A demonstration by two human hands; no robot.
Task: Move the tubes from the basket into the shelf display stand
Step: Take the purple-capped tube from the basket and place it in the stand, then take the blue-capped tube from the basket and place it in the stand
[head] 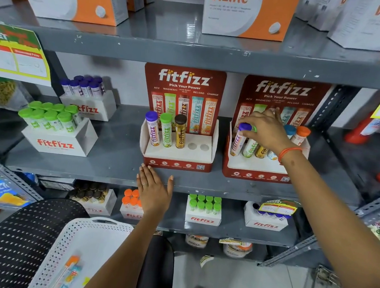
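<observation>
Restocking of two red cardboard display stands on a grey metal shelf (115,168), seen from the head camera. The right hand (265,129) reached over the right-hand red display stand (256,173), its fingers closed around the cap of a purple-capped white tube (238,141) that stood tilted in the leftmost slot; whether that tube was fully seated could not be told. Beside it in the same stand stood a green-capped, a dark gold, a blue-capped and an orange-capped tube, so this stand appeared full. The left hand (153,190) lay flat and open, fingers spread, empty, against the front edge of the shelf just below the left-hand red display stand (176,164). That stand held three upright tubes, purple-capped (152,131), green-capped (167,131) and brown-capped gold (180,132), and showed two empty round holes (198,146) at its right. The white perforated plastic basket (84,231) sat low at the left on a black mesh seat, with an orange-capped tube (69,268) and a blue-labelled one lying in it. The step in hand was judged to be the settling of the purple tube; the next move would call for releasing it, reaching down to the basket, and carrying the remaining tubes to the two vacant holes.
</observation>
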